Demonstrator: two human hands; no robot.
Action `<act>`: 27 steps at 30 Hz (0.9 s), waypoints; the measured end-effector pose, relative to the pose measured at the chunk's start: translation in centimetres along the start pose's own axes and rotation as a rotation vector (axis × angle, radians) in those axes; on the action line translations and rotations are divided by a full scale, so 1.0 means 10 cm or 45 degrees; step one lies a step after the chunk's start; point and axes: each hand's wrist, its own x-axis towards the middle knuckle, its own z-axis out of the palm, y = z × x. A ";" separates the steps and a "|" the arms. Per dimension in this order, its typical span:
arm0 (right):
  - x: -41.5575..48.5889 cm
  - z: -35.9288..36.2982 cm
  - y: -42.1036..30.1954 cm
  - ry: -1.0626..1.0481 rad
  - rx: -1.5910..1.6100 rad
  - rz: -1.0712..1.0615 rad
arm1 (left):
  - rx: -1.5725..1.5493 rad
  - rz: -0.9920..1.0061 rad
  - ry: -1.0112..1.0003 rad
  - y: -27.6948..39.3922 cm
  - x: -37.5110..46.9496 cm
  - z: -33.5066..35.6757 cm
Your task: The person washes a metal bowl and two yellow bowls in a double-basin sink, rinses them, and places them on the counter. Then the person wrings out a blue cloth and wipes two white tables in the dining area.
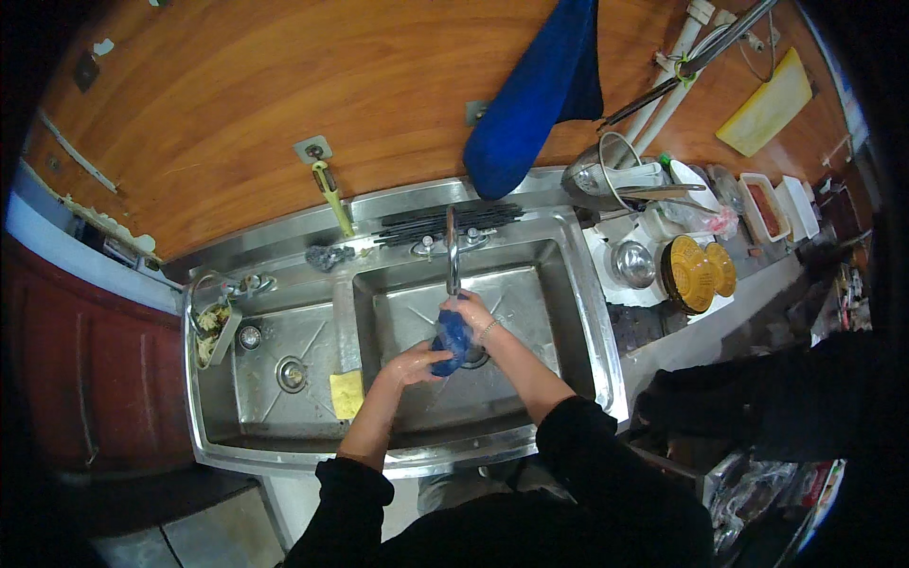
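Observation:
A wet blue cloth [452, 339] is held between both hands, right below the faucet spout [453, 264], over the larger basin [518, 319] of a steel double sink. My left hand [419, 363] grips the cloth's lower end from the left. Near its top, my right hand [471, 312], with a bracelet at the wrist, holds the cloth by the spout's mouth. Part of the basin's drain [474, 357] shows behind the cloth. A yellow sponge cloth [346, 395] hangs over the divider beside my left forearm.
The smaller basin [284, 334] holds a strainer tray [226, 337] of food scraps at its left. Black chopsticks [440, 224] and a steel scourer [329, 257] lie behind the basins. A green-handled peeler [332, 199] and a large blue cloth [525, 106] hang above. Bowls [687, 273] stand right.

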 end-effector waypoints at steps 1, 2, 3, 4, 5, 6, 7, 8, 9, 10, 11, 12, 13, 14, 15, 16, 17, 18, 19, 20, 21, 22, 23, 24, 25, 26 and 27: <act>0.03 0.00 0.00 0.012 -0.053 -0.015 | 0.068 -0.021 -0.003 0.07 0.00 0.04; 0.07 -0.01 0.00 0.037 -0.108 -0.029 | 0.126 -0.046 0.015 0.13 0.00 0.08; 0.11 -0.02 0.00 0.050 -0.164 -0.062 | 0.182 -0.020 0.035 0.17 0.02 0.12; 0.16 -0.03 0.01 0.040 -0.223 -0.083 | 0.239 0.043 0.023 0.20 0.06 0.16; 0.21 -0.05 0.02 0.103 -0.390 -0.181 | 0.319 0.115 0.010 0.21 0.11 0.19; 0.27 -0.07 0.02 0.142 -0.564 -0.266 | 0.325 0.240 0.022 0.22 0.19 0.22; 0.33 -0.10 0.03 0.204 -0.748 -0.329 | 0.355 0.376 0.030 0.21 0.28 0.25; 0.38 -0.12 0.04 0.265 -0.858 -0.409 | 0.385 0.474 0.056 0.18 0.38 0.28; 0.43 -0.14 0.05 0.348 -0.980 -0.468 | 0.464 0.535 0.180 0.15 0.48 0.31; 0.46 -0.17 0.07 0.445 -1.117 -0.503 | 0.543 0.559 0.324 0.11 0.56 0.34; 0.49 -0.19 0.08 0.493 -1.019 -0.492 | 0.635 0.548 0.487 0.08 0.63 0.38; 0.50 -0.21 0.09 0.553 -0.931 -0.457 | 0.634 0.582 0.766 0.04 0.67 0.42; 0.51 -0.22 0.10 0.613 -0.840 -0.414 | 0.722 0.611 0.868 0.04 0.71 0.45; 0.50 -0.23 0.11 0.642 -0.665 -0.377 | 0.808 0.546 0.956 0.03 0.72 0.49; 0.47 -0.24 0.12 0.671 -0.488 -0.330 | 0.914 0.444 1.082 0.04 0.72 0.50; 0.44 -0.23 0.13 0.698 -0.311 -0.284 | 0.925 0.479 1.068 0.06 0.71 0.52; 0.40 -0.22 0.14 0.724 -0.152 -0.244 | 0.956 0.477 1.094 0.08 0.68 0.52; 0.35 -0.19 0.16 0.771 0.031 -0.231 | 1.010 0.488 1.122 0.10 0.64 0.50; 0.30 -0.15 0.17 0.645 0.090 -0.236 | 1.067 0.504 1.114 0.10 0.59 0.48; 0.24 -0.13 0.18 0.559 0.119 -0.199 | 1.149 0.535 1.098 0.10 0.53 0.45; 0.18 -0.11 0.17 0.506 0.141 -0.163 | 1.239 0.553 1.070 0.08 0.47 0.40; 0.15 -0.05 0.17 0.412 0.097 -0.110 | 0.890 0.617 0.872 0.03 0.39 0.36; 0.12 0.02 0.17 0.362 -0.031 -0.017 | 0.549 0.655 0.662 -0.02 0.30 0.30; 0.11 0.05 0.12 0.157 -0.041 0.010 | 0.213 0.660 0.501 -0.11 0.20 0.27; 0.11 0.08 0.08 -0.051 -0.051 0.037 | -0.082 0.590 0.360 -0.19 0.11 0.23; 0.13 0.13 0.02 -0.191 -0.138 0.056 | -0.366 0.507 0.267 -0.23 0.04 0.19; 0.16 0.16 -0.04 -0.295 -0.064 0.030 | -0.646 0.418 0.170 -0.27 -0.02 0.16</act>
